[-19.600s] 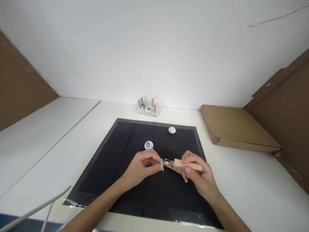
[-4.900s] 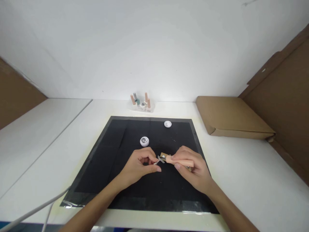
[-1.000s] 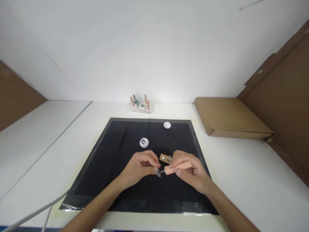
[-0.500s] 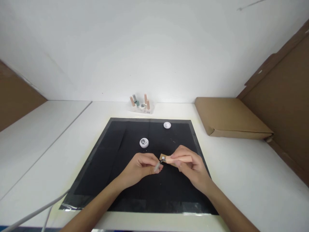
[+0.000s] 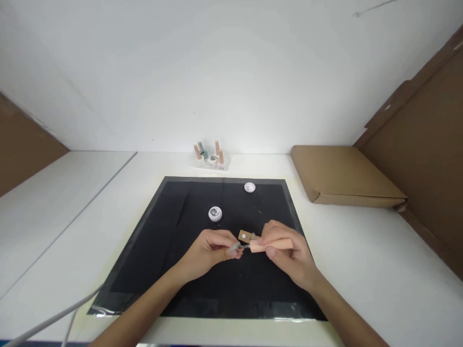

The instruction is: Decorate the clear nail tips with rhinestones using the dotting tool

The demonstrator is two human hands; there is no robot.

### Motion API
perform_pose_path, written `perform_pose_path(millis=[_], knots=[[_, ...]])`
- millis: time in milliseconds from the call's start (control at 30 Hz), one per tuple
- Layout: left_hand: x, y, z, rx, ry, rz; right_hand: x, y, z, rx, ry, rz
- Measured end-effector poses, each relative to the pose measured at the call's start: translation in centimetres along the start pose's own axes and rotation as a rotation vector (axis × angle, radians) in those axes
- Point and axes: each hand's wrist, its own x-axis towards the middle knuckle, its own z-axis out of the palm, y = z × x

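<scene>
My left hand [image 5: 211, 249] pinches a small translucent false nail [image 5: 233, 247] between thumb and fingers, above the black mat [image 5: 202, 294]. My right hand [image 5: 294, 260] is closed round the peach-coloured cap of a nail polish brush [image 5: 273, 245]. The brush points left, and its dark tip meets or nearly meets the nail. Just behind the brush lies a small wooden block [image 5: 244, 236] with a white dot on it; my right hand and the cap partly cover it. Farther back on the mat sit a round white jar [image 5: 215, 214] with grey contents and a shallow white lid [image 5: 249, 187].
A clear tray [image 5: 206, 166] with several nail polish bottles stands by the wall. At the right lies a flat cardboard box [image 5: 350, 173], with a cardboard panel [image 5: 427, 159] beside it. A grey cable [image 5: 61, 313] crosses the table's front left.
My right hand has lowered the brush slightly toward me, bringing its tip to the nail's near side. More of the wooden block shows now. My left hand has barely moved.
</scene>
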Motion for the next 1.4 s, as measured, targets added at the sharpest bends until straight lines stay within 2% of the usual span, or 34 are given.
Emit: perform_pose_path(millis=[67, 233, 400, 567, 733, 900, 1067, 1267, 1400], knots=[[0.01, 0.01, -0.01, 0.003, -0.001, 0.005, 0.01, 0.01, 0.00, -0.003, -0.013, -0.007], [-0.03, -0.11, -0.12, 0.004, 0.000, 0.012, -0.07, 0.19, -0.06, -0.012, 0.050, 0.010], [0.02, 0.04, 0.02, 0.014, 0.002, 0.031, -0.05, 0.03, -0.04, 0.005, -0.020, -0.008], [-0.16, -0.17, 0.30, 0.061, 0.004, 0.063, -0.22, 0.18, -0.19, -0.010, 0.054, 0.023], [-0.24, -0.33, 0.28, 0.116, 0.000, 0.098, -0.23, 0.06, -0.05, 0.044, -0.033, -0.006], [-0.30, -0.32, 0.16, 0.165, -0.014, 0.119, 0.06, 0.06, -0.27, 0.026, 0.037, 0.043], [-0.34, -0.37, 0.19, 0.208, -0.026, 0.127, 0.20, 0.13, -0.40, 0.075, -0.041, 0.024], [-0.39, -0.25, 0.23, 0.251, -0.035, 0.142, 0.06, 0.41, -0.53, 0.076, 0.004, 0.069], [-0.38, -0.12, 0.34, 0.244, -0.030, 0.135, 0.16, 0.26, -0.56, 0.121, -0.102, 0.044]])
